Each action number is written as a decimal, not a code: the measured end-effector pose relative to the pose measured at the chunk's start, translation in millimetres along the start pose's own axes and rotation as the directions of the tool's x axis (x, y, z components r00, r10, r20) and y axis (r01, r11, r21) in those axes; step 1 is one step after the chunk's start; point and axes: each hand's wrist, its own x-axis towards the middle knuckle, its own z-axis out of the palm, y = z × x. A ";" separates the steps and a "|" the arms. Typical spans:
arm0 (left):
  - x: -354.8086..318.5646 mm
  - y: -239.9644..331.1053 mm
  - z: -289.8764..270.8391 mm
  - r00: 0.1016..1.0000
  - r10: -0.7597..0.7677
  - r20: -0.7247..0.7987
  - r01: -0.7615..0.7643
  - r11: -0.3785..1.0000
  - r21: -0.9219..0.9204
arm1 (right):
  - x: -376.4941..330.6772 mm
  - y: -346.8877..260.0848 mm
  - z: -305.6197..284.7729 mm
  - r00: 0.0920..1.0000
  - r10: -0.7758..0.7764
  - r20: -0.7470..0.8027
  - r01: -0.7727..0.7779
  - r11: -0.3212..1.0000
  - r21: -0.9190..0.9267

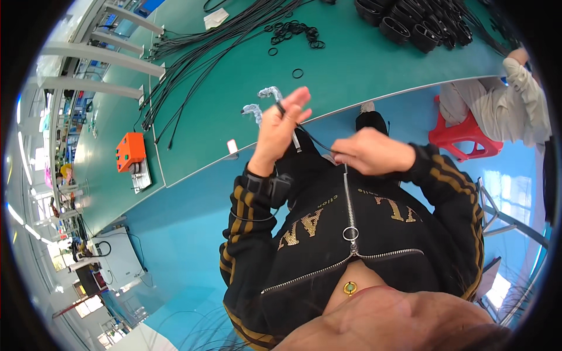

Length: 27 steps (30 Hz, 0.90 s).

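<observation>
Currently mid-handling at frame centre, over the green table (pixel 351 76) edge: thin black cable (pixel 310 136) pinched in raised left hand (pixel 281 126), plastic-wrapped ends (pixel 270 92) poking above; right hand (pixel 374 151) closed round the trailing run. Next move probably needs steady tension between hands. Nearby: cable bundle (pixel 199 52) upper left, orange box (pixel 130 151), black rings (pixel 295 32) — none obstructing.

Both forearms rise from the lower middle of the frame in black sleeves with gold stripes — a dark band wraps the left wrist. The left hand (pixel 281 126) is raised at centre, wrist bent, thumb and forefinger pinched together, the other fingers fanned upward. The right hand (pixel 374 153) sits just right of centre — lower, knuckles up, fingers curled inward toward the left.
</observation>
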 end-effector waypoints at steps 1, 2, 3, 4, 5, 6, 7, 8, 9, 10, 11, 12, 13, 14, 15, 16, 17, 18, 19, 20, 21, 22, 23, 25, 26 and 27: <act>-1.9 -7.5 -1.2 0.999 -0.006 0.033 0.002 0.992 0.125 | 8.5 -5.5 -12.7 0.997 -0.045 0.065 0.052 0.992 -0.111; -4.3 -7.3 4.1 0.999 -0.013 0.048 0.007 0.993 0.120 | 16.3 -1.9 -21.1 0.998 -0.030 0.057 0.036 0.993 -0.111; -10.2 -5.3 10.9 0.967 -0.173 0.186 0.178 0.984 -0.011 | 26.4 6.6 -31.1 0.990 -0.112 -0.084 0.107 0.992 -0.062; -14.3 -3.0 16.7 0.891 -0.304 0.337 0.359 0.927 -0.113 | 31.9 14.3 -38.2 0.956 -0.186 -0.227 0.185 0.982 -0.024; -14.9 0.7 20.4 0.888 -0.305 0.345 0.363 0.925 -0.115 | 34.5 22.7 -37.6 0.957 -0.177 -0.229 0.176 0.984 -0.025; -13.2 7.5 24.9 0.845 -0.290 0.449 0.422 0.877 -0.229 | 36.5 34.3 -31.8 0.967 -0.116 -0.226 0.149 0.979 0.137; -11.0 13.4 28.8 0.798 -0.258 0.545 0.487 0.809 -0.329 | 37.3 46.4 -22.6 0.975 -0.055 -0.215 0.119 0.948 0.297; -11.3 16.7 28.6 0.756 -0.211 0.619 0.545 0.727 -0.418 | 40.5 55.7 -11.6 0.983 -0.011 -0.186 0.095 0.887 0.452; -9.7 16.5 25.9 0.760 -0.211 0.614 0.542 0.728 -0.421 | 37.4 62.1 3.5 0.983 -0.015 -0.181 0.097 0.886 0.453; -11.2 21.0 19.4 0.844 -0.175 0.508 0.440 0.767 -0.467 | 33.1 60.0 21.6 0.979 0.141 -0.148 -0.043 0.849 0.527; -6.8 19.9 13.3 0.903 -0.143 0.405 0.349 0.794 -0.498 | 25.4 56.8 32.4 0.945 0.308 -0.107 -0.186 0.780 0.598; -2.7 18.4 8.4 0.949 -0.107 0.298 0.254 0.817 -0.518 | 14.9 51.6 37.4 0.948 0.303 -0.102 -0.185 0.779 0.599; 0.9 16.4 6.0 0.952 -0.106 0.287 0.247 0.818 -0.519 | 4.7 42.3 38.6 0.949 0.313 -0.031 -0.258 0.830 0.495; 5.4 13.7 5.1 0.987 -0.076 0.142 0.132 0.888 -0.441 | 0.7 35.4 36.4 0.943 0.329 0.036 -0.318 0.869 0.378; 8.8 10.8 6.3 0.999 -0.032 0.003 0.031 0.940 -0.341 | 0.8 27.8 28.6 0.945 0.326 0.040 -0.316 0.870 0.380; 10.5 9.1 7.5 0.992 0.027 -0.123 -0.054 0.973 -0.225 | 1.1 16.3 15.6 0.967 0.247 0.058 -0.253 0.934 0.253; 8.1 7.9 8.0 0.992 0.025 -0.122 -0.052 0.973 -0.226 | 2.6 5.6 3.1 0.982 0.169 0.086 -0.178 0.976 0.123; 5.8 5.0 10.1 1.000 0.008 -0.017 -0.010 0.997 -0.080 | 2.7 0.1 -3.8 0.988 0.102 0.115 -0.102 0.995 -0.007; 2.0 3.1 12.2 0.996 -0.020 0.084 0.014 0.997 0.072 | 9.4 3.0 -9.0 0.988 0.110 0.104 -0.110 0.994 -0.008; -1.2 3.6 16.0 0.981 -0.060 0.183 0.018 0.975 0.223 | 20.8 10.7 -18.1 0.998 -0.013 -0.067 0.016 0.999 0.045; -5.1 4.3 21.3 0.979 -0.059 0.198 0.015 0.976 0.219 | 27.3 19.6 -26.2 0.963 -0.128 -0.239 0.149 0.986 0.072; -10.7 6.2 26.7 0.944 -0.176 0.278 0.177 0.984 0.021 | 29.0 28.4 -29.2 0.962 -0.120 -0.246 0.140 0.988 0.065; -15.1 7.8 30.3 0.888 -0.268 0.374 0.346 0.925 -0.159 | 31.9 40.9 -26.7 0.964 -0.084 -0.252 0.126 0.980 0.156; -13.2 9.1 28.8 0.813 -0.327 0.482 0.507 0.804 -0.309 | 36.2 61.5 -14.3 0.968 -0.019 -0.252 0.105 0.936 0.335; -11.0 11.3 20.3 0.840 -0.239 0.487 0.464 0.781 -0.418 | 34.3 65.9 -2.7 0.968 -0.030 -0.249 0.114 0.936 0.332; -8.1 13.3 11.6 0.864 -0.149 0.481 0.419 0.743 -0.522 | 25.0 67.8 11.3 0.964 0.144 -0.223 -0.041 0.912 0.409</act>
